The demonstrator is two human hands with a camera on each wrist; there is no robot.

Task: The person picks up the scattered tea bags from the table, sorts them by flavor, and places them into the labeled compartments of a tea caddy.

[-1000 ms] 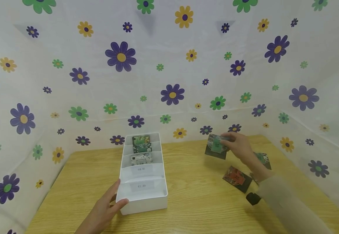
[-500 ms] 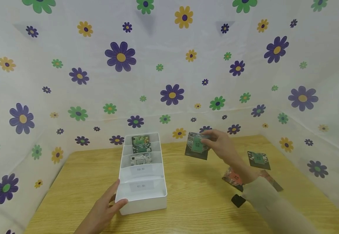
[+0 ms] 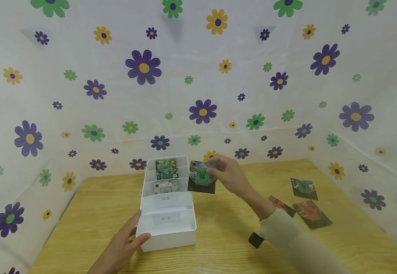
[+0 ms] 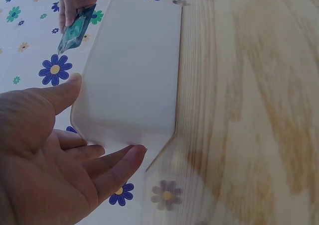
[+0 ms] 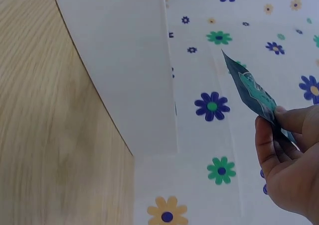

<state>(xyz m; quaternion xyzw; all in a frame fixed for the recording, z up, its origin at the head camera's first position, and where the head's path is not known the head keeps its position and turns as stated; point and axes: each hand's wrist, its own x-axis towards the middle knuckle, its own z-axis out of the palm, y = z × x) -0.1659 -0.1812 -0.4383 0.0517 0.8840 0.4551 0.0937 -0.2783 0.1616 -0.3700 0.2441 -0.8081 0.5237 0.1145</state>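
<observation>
My right hand (image 3: pixel 231 176) pinches a dark tea packet (image 3: pixel 200 186) with a green label by its upper right edge. It holds the packet in the air just right of the white divided box (image 3: pixel 171 241). In the right wrist view, thumb and fingers grip one end of this tilted packet (image 5: pixel 251 93). My left hand (image 3: pixel 121 243) holds the box at its near left corner, thumb on the front rim and fingers along the left side. Two green packets (image 3: pixel 167 174) and a whitish packet (image 3: pixel 165 186) stand in the far compartments. The two near compartments show labelled dividers (image 3: pixel 165 219).
On the table's right side lie a green-labelled packet (image 3: pixel 304 188), a red-labelled packet (image 3: pixel 312 214), and another reddish one (image 3: pixel 280 205) partly behind my forearm. A small black object (image 3: pixel 256 240) shows beside my right sleeve. Flower-printed cloth (image 3: pixel 202 76) walls the wooden table (image 3: pixel 109 194).
My right hand has carried the green-labelled packet leftward from the right side to beside the box. The packets under the forearm have come into view. My left hand stays on the box.
</observation>
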